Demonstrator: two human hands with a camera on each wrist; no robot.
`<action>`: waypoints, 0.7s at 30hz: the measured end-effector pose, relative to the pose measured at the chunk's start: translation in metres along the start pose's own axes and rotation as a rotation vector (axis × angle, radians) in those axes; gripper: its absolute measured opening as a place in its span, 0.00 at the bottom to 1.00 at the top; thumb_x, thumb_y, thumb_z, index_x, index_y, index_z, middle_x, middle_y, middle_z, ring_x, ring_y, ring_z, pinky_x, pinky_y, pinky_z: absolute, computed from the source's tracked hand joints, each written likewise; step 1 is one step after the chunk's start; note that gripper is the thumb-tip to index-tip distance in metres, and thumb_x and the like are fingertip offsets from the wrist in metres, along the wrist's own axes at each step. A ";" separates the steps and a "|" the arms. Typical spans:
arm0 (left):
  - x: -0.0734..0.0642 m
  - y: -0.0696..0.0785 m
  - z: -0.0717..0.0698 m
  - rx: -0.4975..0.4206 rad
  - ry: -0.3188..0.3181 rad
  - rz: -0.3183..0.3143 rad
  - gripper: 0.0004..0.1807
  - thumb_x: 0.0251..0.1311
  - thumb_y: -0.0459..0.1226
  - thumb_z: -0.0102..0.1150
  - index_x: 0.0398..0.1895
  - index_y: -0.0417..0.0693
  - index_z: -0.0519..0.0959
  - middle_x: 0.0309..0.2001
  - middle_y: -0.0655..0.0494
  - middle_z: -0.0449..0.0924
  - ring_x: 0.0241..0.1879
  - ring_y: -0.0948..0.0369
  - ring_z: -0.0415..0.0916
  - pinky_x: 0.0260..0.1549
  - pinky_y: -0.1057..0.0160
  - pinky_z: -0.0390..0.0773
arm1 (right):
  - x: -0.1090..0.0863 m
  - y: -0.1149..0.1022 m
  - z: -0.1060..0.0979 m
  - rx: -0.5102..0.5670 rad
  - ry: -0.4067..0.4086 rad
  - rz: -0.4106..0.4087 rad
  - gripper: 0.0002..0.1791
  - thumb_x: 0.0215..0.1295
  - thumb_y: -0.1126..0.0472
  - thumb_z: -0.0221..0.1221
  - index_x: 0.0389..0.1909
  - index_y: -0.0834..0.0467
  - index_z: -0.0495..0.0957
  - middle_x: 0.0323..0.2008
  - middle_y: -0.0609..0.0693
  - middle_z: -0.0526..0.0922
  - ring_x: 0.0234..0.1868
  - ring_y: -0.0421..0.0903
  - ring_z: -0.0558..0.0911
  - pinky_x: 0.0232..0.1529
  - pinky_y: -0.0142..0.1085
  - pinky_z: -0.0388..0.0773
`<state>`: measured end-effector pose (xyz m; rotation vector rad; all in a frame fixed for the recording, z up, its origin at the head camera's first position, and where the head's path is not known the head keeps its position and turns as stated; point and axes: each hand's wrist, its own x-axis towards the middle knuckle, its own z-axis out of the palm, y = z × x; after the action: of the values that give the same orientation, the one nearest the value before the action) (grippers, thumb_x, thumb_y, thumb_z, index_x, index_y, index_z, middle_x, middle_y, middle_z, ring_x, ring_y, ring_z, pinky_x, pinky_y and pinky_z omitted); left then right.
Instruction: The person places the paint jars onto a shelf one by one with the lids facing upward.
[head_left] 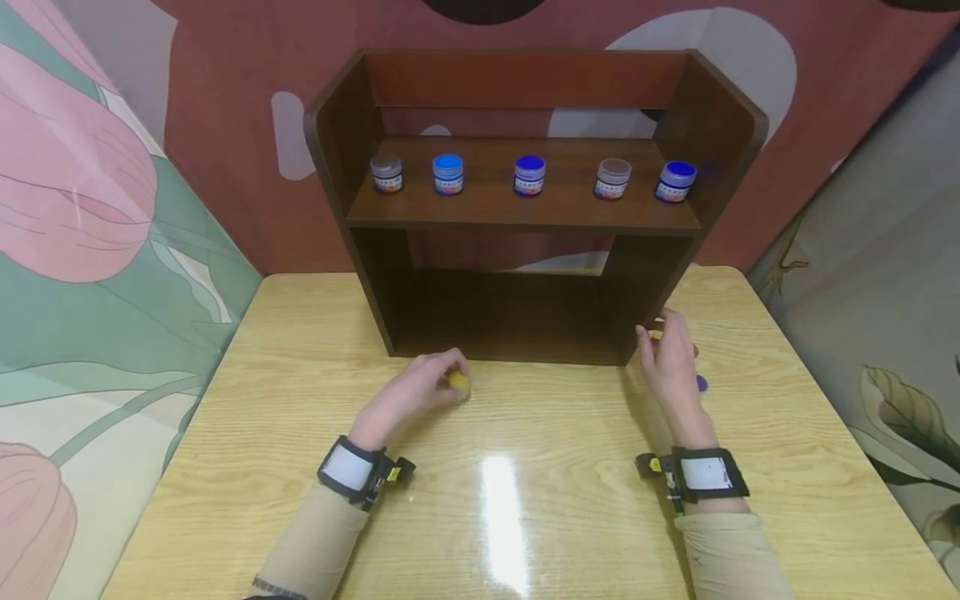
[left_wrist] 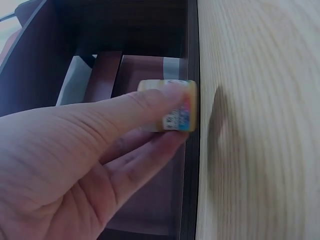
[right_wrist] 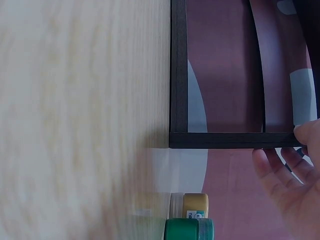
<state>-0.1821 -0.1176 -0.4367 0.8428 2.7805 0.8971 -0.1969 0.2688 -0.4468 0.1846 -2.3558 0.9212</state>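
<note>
My left hand [head_left: 420, 385] pinches a small paint jar with a yellow top [head_left: 459, 382] between thumb and fingers, just in front of the shelf's lower front edge. In the left wrist view the jar [left_wrist: 180, 117] shows a colourful label, partly covered by the thumb, and stands a little off the tabletop. My right hand [head_left: 671, 367] grips the front edge of the right side panel of the dark brown shelf [head_left: 525, 223]. From the right wrist view, its thumb lies on the panel's inner side and its fingers [right_wrist: 272, 175] on the outer side.
On the upper board stand several paint jars, including a light blue jar [head_left: 447, 175] and a dark blue jar [head_left: 529, 176]. Right of the shelf are a yellow jar [right_wrist: 196, 205], a green jar [right_wrist: 187, 229] and a purple lid [head_left: 702, 383]. Patterned cloth [head_left: 217, 150] hangs around the table [head_left: 570, 517].
</note>
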 end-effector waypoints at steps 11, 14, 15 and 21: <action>0.002 0.000 -0.002 -0.047 0.153 0.012 0.15 0.61 0.36 0.68 0.49 0.48 0.76 0.44 0.53 0.86 0.45 0.56 0.87 0.44 0.63 0.87 | 0.000 -0.001 -0.001 -0.008 -0.008 0.016 0.19 0.73 0.67 0.54 0.58 0.73 0.66 0.50 0.70 0.73 0.51 0.64 0.78 0.44 0.55 0.83; 0.003 0.000 -0.003 -0.027 0.209 0.020 0.16 0.60 0.35 0.69 0.49 0.47 0.77 0.45 0.53 0.86 0.44 0.57 0.87 0.43 0.63 0.88 | 0.001 -0.002 -0.001 -0.007 -0.008 0.015 0.19 0.73 0.67 0.54 0.58 0.73 0.66 0.50 0.70 0.73 0.51 0.64 0.78 0.44 0.55 0.83; 0.004 0.001 -0.004 -0.014 0.226 0.021 0.16 0.60 0.35 0.69 0.49 0.47 0.77 0.45 0.53 0.86 0.43 0.57 0.87 0.42 0.63 0.88 | 0.001 -0.002 -0.001 -0.006 -0.008 0.015 0.19 0.73 0.67 0.54 0.58 0.74 0.66 0.51 0.70 0.73 0.51 0.64 0.78 0.44 0.55 0.83; 0.007 -0.001 -0.004 0.030 0.278 0.016 0.16 0.60 0.37 0.69 0.50 0.47 0.78 0.42 0.53 0.86 0.39 0.60 0.85 0.39 0.63 0.87 | 0.000 -0.001 -0.001 -0.001 -0.012 0.019 0.19 0.73 0.67 0.55 0.58 0.73 0.66 0.51 0.71 0.73 0.51 0.65 0.78 0.45 0.56 0.84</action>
<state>-0.1900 -0.1166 -0.4336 0.8008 3.0318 1.0520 -0.1962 0.2685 -0.4454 0.1675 -2.3724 0.9308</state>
